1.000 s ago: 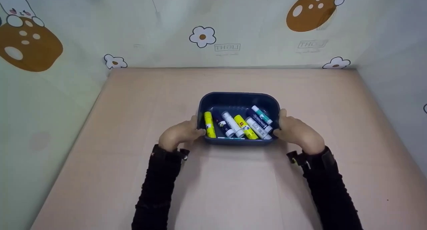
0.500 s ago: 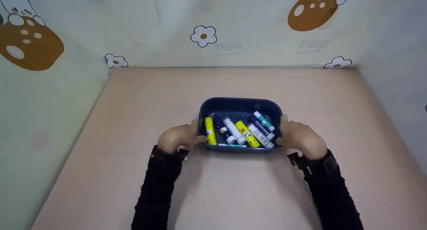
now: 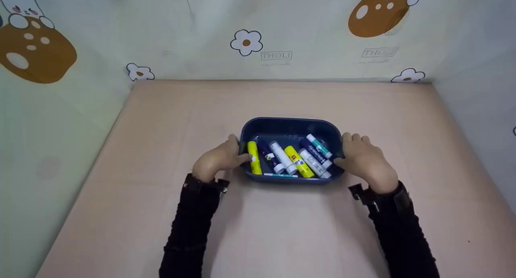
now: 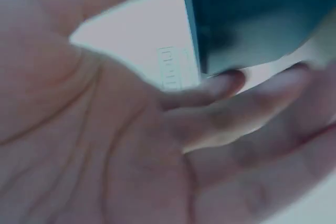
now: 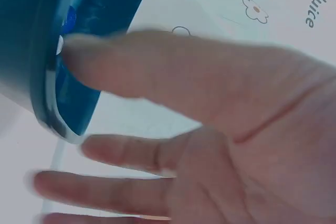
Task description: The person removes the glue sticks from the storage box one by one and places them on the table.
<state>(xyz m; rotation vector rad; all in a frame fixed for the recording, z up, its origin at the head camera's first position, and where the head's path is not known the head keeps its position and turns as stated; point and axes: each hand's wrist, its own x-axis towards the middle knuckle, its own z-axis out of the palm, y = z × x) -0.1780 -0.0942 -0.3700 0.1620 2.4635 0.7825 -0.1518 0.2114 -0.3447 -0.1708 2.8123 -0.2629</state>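
A dark blue rectangular bin (image 3: 292,181) with rounded corners sits on the table between both hands. Inside it lie several capped tubes that look like glue sticks: yellow ones (image 3: 298,162), white ones (image 3: 283,157), dark blue ones and a teal-and-white one (image 3: 319,146). At its left end, my left hand (image 3: 219,157) has the thumb over the rim; in the left wrist view the extended fingers (image 4: 226,124) reach toward the bin's outer wall. My right hand (image 3: 365,161) is at the right end, thumb at the rim, with straight fingers (image 5: 105,190) spread apart from the wall.
The light wooden-toned table (image 3: 282,237) stretches around the bin on all sides. A pale back wall (image 3: 314,28) printed with flowers and rabbits borders the far edge, with similar walls at left and right.
The bin has come slightly toward me since the first frame, then stayed put over the last half second. Both hands have loosened, and the right fingers have lifted off its side.
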